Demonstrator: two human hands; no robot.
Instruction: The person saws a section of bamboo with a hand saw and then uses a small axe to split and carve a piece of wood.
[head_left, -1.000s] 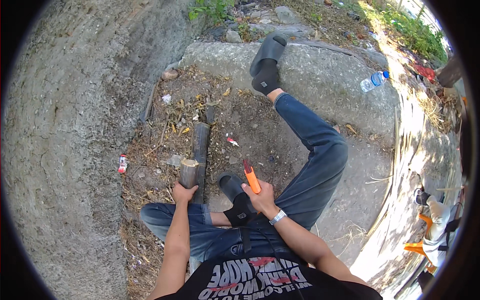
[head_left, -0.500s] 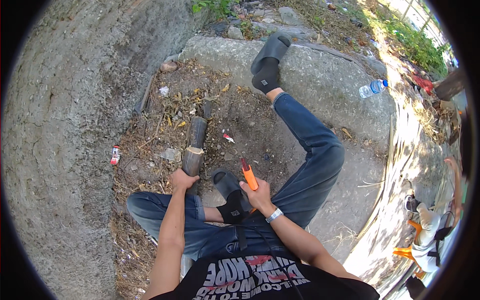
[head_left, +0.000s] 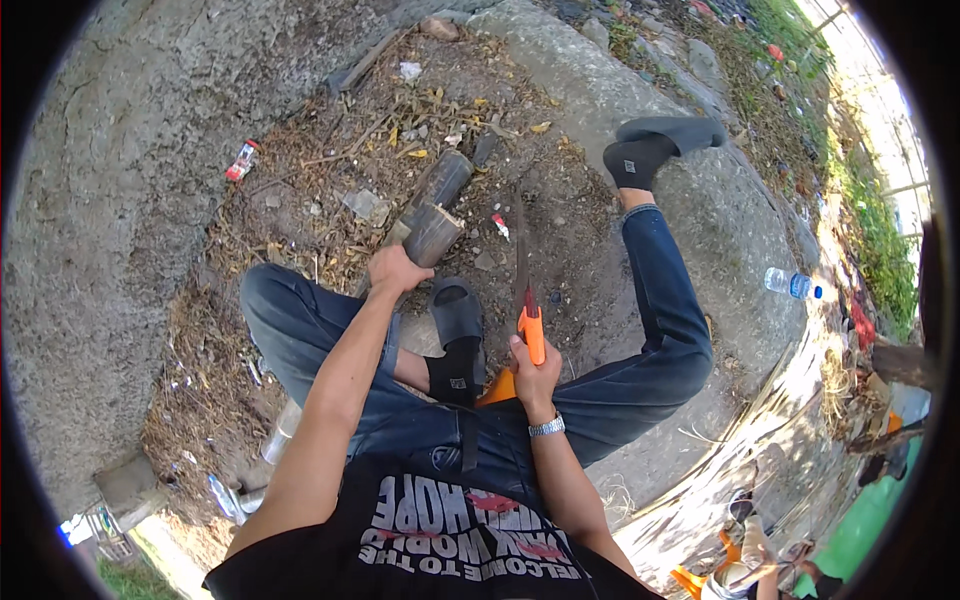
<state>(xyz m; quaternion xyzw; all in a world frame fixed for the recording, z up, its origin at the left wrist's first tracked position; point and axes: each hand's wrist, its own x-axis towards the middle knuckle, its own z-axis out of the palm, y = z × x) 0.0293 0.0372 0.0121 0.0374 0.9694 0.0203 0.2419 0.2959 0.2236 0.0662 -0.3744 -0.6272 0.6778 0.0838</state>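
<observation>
My left hand (head_left: pixel 396 271) is closed around the near piece of a dark, round wooden pole (head_left: pixel 436 234), whose pale, rough cut end faces away from me. A second pole piece (head_left: pixel 447 180) of the same kind lies on the ground just beyond and beside it. In my right hand (head_left: pixel 536 374) is a long-bladed tool (head_left: pixel 531 334) with an orange handle and a narrow dark blade pointing away from me. Its teeth or edge cannot be made out. The blade is apart from the pole. Another orange piece (head_left: pixel 497 388) shows beside my right hand, partly hidden.
My sandalled foot (head_left: pixel 456 310) is close to the pole; the other foot (head_left: pixel 668 140) rests on a stone ledge (head_left: pixel 560 60). A rough wall (head_left: pixel 110 230) rises at left. A water bottle (head_left: pixel 790 283) lies at right. Another person (head_left: pixel 745 565) is at lower right.
The near pole piece has shifted and tilted, its cut end now out of line with the far piece. The tool's blade now points straight ahead. The view has turned.
</observation>
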